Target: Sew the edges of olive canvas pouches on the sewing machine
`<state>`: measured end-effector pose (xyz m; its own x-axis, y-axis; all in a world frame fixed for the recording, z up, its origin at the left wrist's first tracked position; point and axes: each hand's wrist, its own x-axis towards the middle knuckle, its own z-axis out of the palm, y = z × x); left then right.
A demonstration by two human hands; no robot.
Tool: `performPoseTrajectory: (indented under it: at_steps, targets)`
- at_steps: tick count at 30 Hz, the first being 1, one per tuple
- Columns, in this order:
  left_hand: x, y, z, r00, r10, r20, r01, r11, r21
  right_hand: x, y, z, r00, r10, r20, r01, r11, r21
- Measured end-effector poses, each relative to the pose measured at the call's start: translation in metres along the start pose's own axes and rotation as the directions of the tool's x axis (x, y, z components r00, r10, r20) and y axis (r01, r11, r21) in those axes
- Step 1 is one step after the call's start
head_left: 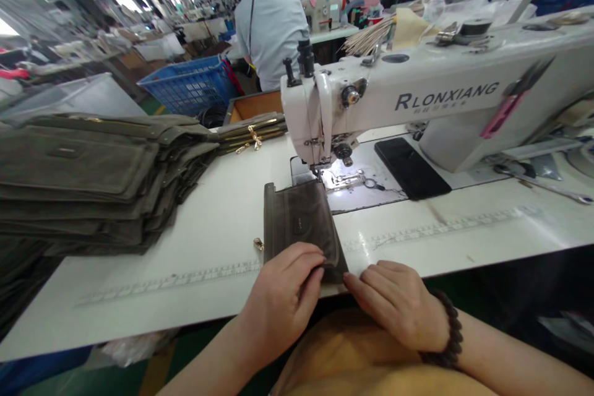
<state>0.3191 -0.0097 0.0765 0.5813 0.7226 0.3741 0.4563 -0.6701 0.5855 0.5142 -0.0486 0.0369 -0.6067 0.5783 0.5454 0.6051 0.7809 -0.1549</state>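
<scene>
A dark olive fabric pouch piece [304, 213] with a small label lies flat on the white sewing table, its far edge under the needle area of the sewing machine [320, 117]. My left hand [290, 284] pinches the pouch's near flap between thumb and fingers. At the near right corner, my right hand [394, 300], with a dark beaded bracelet on the wrist, holds the fabric edge with its fingers curled. A gold zipper pull [258, 244] sticks out at the pouch's left side.
A tall stack of olive fabric pieces [93, 179] covers the table's left, with more zippered pieces [253, 133] behind. A black phone [412, 168] lies right of the needle; a wrench [552, 189] is farther right. Beyond are a blue crate [190, 86] and a seated person [271, 34].
</scene>
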Motion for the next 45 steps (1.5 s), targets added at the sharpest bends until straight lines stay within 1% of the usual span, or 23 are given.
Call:
performPoseTrajectory:
  at_steps: [3, 5, 6, 7, 8, 9, 10, 11, 12, 13, 14, 15, 16, 18, 22, 27, 35, 40, 45]
  targets:
    - [-0.001, 0.001, 0.003, 1.0, 0.006, 0.021, -0.006, 1.0, 0.02, 0.0, -0.002, -0.002, 0.997, 0.065, -0.027, -0.063, 0.994, 0.084]
    - [-0.002, 0.0, 0.004, 1.0, 0.007, 0.026, -0.008, 1.0, 0.022, 0.001, -0.004, -0.002, 0.983, 0.183, -0.035, -0.171, 0.959, 0.226]
    - [-0.002, 0.0, 0.005, 1.0, 0.01, 0.026, -0.01, 1.0, 0.026, 0.002, -0.005, -0.002, 0.961, 0.276, -0.008, -0.259, 0.909, 0.327]
    - [-0.002, 0.0, 0.005, 1.0, 0.014, 0.027, -0.014, 0.999, 0.031, 0.004, -0.006, -0.001, 0.923, 0.383, 0.049, -0.365, 0.824, 0.433]
    - [-0.002, -0.001, 0.005, 0.999, 0.018, 0.029, -0.019, 0.999, 0.036, 0.006, -0.006, -0.001, 0.864, 0.486, 0.132, -0.475, 0.7, 0.533]
    - [-0.003, -0.001, 0.005, 0.999, 0.022, 0.033, -0.024, 0.999, 0.041, 0.008, -0.006, 0.0, 0.791, 0.57, 0.223, -0.568, 0.547, 0.615]
    - [-0.003, -0.001, 0.006, 0.999, 0.023, 0.038, -0.025, 0.999, 0.045, 0.011, -0.006, 0.001, 0.716, 0.628, 0.306, -0.627, 0.383, 0.679]
    - [-0.003, -0.001, 0.006, 0.999, 0.023, 0.042, -0.025, 0.999, 0.048, 0.013, -0.006, 0.002, 0.649, 0.66, 0.377, -0.649, 0.224, 0.727]
    - [-0.003, -0.001, 0.006, 0.999, 0.025, 0.043, -0.028, 0.998, 0.05, 0.015, -0.006, 0.003, 0.598, 0.673, 0.436, -0.643, 0.078, 0.761]
    - [-0.003, 0.0, 0.007, 0.999, 0.032, 0.041, -0.034, 0.998, 0.054, 0.017, -0.006, 0.004, 0.563, 0.671, 0.482, -0.621, -0.042, 0.783]
    - [-0.004, 0.0, 0.007, 0.998, 0.043, 0.036, -0.045, 0.997, 0.06, 0.019, -0.006, 0.004, 0.543, 0.661, 0.518, -0.596, -0.132, 0.792]
    - [-0.004, 0.0, 0.008, 0.998, 0.059, 0.032, -0.061, 0.996, 0.069, 0.02, -0.006, 0.004, 0.532, 0.649, 0.543, -0.577, -0.191, 0.794]
    - [-0.004, 0.001, 0.008, 0.997, 0.078, 0.031, -0.08, 0.994, 0.081, 0.021, -0.006, 0.003, 0.528, 0.637, 0.561, -0.569, -0.226, 0.791]
    - [-0.005, 0.002, 0.01, 0.993, 0.114, 0.04, -0.118, 0.986, 0.114, 0.022, -0.007, 0.002, 0.527, 0.63, 0.57, -0.564, -0.242, 0.789]
    - [-0.006, 0.002, 0.012, 0.982, 0.18, 0.06, -0.189, 0.964, 0.189, 0.022, -0.009, 0.0, 0.532, 0.639, 0.556, -0.551, -0.237, 0.8]
    - [-0.005, 0.003, 0.012, 0.964, 0.259, 0.055, -0.264, 0.924, 0.278, 0.022, -0.009, -0.002, 0.537, 0.625, 0.567, -0.562, -0.237, 0.792]
    - [-0.003, 0.005, 0.008, 0.939, 0.326, 0.106, -0.342, 0.868, 0.361, 0.023, -0.008, -0.003, 0.584, 0.583, 0.565, -0.528, -0.257, 0.81]
    - [-0.001, 0.006, 0.007, 0.911, 0.386, 0.146, -0.411, 0.814, 0.411, 0.023, -0.007, -0.005, 0.593, 0.577, 0.562, -0.561, -0.205, 0.802]
    - [-0.003, 0.007, 0.007, 0.903, 0.398, 0.159, -0.426, 0.793, 0.436, 0.024, -0.007, -0.011, 0.594, 0.576, 0.561, -0.615, -0.123, 0.779]
